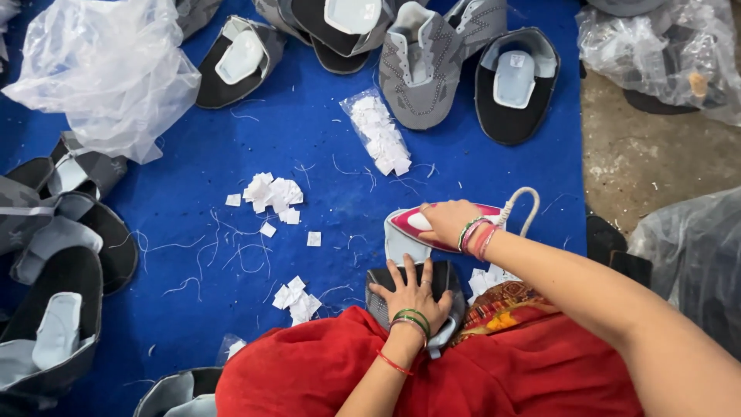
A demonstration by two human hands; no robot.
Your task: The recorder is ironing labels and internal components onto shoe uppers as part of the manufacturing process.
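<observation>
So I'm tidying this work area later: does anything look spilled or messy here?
Yes. Small white paper squares lie scattered loose on the blue mat, outside their clear bag, and cut threads are strewn among them.

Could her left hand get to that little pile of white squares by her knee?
Probably yes: the left hand lies flat on the grey shoe upper, and only bare blue mat separates it from the white squares.

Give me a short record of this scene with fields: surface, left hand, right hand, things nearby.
surface: blue mat with loose threads
left hand: left hand pressed flat on a grey shoe upper
right hand: right hand gripping a pink and white iron
things nearby: small white paper squares, a clear bag of squares, more grey shoe uppers, a plastic bag
</observation>
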